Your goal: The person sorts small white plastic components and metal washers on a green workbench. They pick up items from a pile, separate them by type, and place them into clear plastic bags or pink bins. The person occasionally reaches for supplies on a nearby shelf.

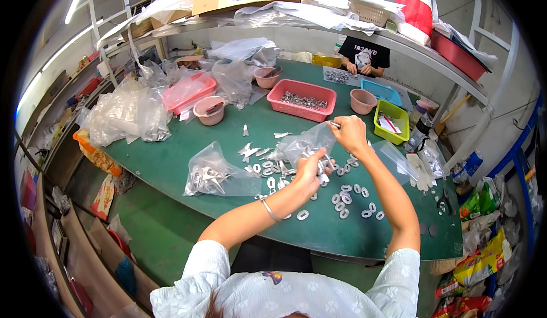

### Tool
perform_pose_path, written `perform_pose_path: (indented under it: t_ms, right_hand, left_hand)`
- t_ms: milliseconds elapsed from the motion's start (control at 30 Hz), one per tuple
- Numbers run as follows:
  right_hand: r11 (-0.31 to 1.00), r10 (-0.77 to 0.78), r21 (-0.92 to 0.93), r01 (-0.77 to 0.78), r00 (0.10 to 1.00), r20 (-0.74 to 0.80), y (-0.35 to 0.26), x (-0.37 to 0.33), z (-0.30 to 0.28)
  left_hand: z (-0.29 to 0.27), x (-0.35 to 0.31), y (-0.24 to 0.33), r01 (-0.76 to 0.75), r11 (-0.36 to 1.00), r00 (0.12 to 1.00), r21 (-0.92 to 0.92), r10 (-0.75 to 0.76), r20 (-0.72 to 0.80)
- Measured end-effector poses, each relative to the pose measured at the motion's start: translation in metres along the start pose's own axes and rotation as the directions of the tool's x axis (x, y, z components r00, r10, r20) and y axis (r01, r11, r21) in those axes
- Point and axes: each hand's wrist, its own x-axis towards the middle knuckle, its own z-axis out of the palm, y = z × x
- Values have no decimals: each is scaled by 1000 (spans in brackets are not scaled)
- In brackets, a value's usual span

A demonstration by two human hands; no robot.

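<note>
In front of me on the green table, my left hand is closed around a handful of small grey parts, against a clear plastic bag. Higher and to the right, my right hand pinches a small grey part beside the same bag's upper edge. A second clear bag holding pointed grey parts lies to the left. Between the bags are scattered loose pointed grey pieces. Several oval grey rings lie around and below my hands.
Farther back stand a pink tray of metal parts, a pink bowl, a green basket and a blue tray. Plastic bags pile up at left. Another person sits across the table. An overhead shelf spans above.
</note>
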Motion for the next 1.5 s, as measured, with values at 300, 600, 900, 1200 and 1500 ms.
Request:
perform_pose_path:
  t_ms: [300, 600, 900, 1200, 1500]
  right_hand:
    - [985, -172, 12, 172, 985, 19, -7, -12, -1]
    - [965, -195, 166, 202, 979, -61, 6, -20, 3]
    - [887, -352, 285, 363, 932, -91, 4, -37, 0]
    - [890, -340, 272, 367, 930, -142, 8, -44, 0]
    - [891, -80, 437, 123, 990, -116, 5, -50, 27]
  left_hand:
    - [-12, 23, 13, -4, 983, 997, -185, -11, -81]
    - [-7, 14, 4, 267, 953, 942, 144, -289, 170]
    - [-22, 4, -17, 325, 946, 942, -22, -322, 92]
    - [-32, 71, 0, -139, 982, 987, -130, 148, 57]
    - [-14, 49, 25, -360, 932, 932, -38, 358, -50]
